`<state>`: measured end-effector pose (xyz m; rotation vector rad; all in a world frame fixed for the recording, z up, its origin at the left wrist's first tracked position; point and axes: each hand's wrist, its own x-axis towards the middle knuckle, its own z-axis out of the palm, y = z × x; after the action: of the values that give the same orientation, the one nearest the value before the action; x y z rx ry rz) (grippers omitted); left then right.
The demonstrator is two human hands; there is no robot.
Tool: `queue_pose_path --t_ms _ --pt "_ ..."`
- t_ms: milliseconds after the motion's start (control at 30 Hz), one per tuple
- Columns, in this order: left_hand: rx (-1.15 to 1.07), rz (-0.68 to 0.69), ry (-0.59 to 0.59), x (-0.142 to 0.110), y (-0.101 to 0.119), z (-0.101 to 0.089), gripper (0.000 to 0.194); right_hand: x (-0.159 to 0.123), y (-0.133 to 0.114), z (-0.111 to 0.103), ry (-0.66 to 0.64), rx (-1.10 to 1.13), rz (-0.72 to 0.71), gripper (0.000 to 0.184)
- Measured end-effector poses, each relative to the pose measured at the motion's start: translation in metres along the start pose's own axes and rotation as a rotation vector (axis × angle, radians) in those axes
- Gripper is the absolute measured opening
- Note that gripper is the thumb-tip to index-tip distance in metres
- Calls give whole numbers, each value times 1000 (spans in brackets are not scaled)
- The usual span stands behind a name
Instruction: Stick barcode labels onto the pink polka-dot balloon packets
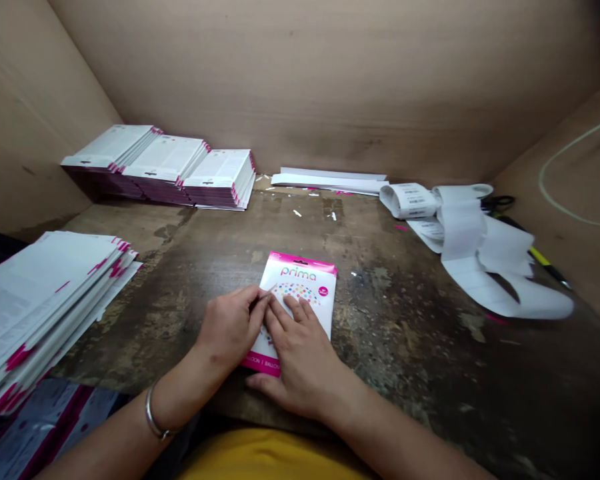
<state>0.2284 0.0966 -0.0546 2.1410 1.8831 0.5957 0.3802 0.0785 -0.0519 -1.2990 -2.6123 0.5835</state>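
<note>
A flat pink-and-white balloon packet, printed "prima" with coloured dots, lies on the table in front of me. At its left edge my left hand is closed, thumb and fingers pinched together on the packet's edge. My right hand rests flat across the packet's face with its fingers stretched out. The fingertips of both hands meet near the packet's middle left. Much of the packet's lower half is hidden under my hands.
Stacks of similar packets stand at the back left, with another pile nearer on the left. Paper strips lie along the back wall. A curled label roll, scissors and a yellow-black tool are at the right.
</note>
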Motion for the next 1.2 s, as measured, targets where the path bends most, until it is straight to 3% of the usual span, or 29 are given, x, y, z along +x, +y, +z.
queue_pose_path --t_ms 133,233,400,600,733,1033,1200 --pt "133 96 25 0 2 5 20 -17 13 -17 -88 49 -87 95" --pt "163 123 46 -1 4 8 21 -39 24 -25 -83 -21 -27 85" --pt "162 134 47 -2 5 8 19 -59 33 -16 -85 -93 67 81" --pt "205 199 90 -6 4 14 18 -56 31 -10 -100 -37 92 92" --pt "196 222 124 -6 4 18 16 -57 30 -8 -86 -63 96 87" --pt "-83 70 166 -6 2 7 16 -53 30 -11 -55 -93 105 82" --pt "-105 -2 162 -2 0 1 16 -40 24 -15 -43 -124 122 89"
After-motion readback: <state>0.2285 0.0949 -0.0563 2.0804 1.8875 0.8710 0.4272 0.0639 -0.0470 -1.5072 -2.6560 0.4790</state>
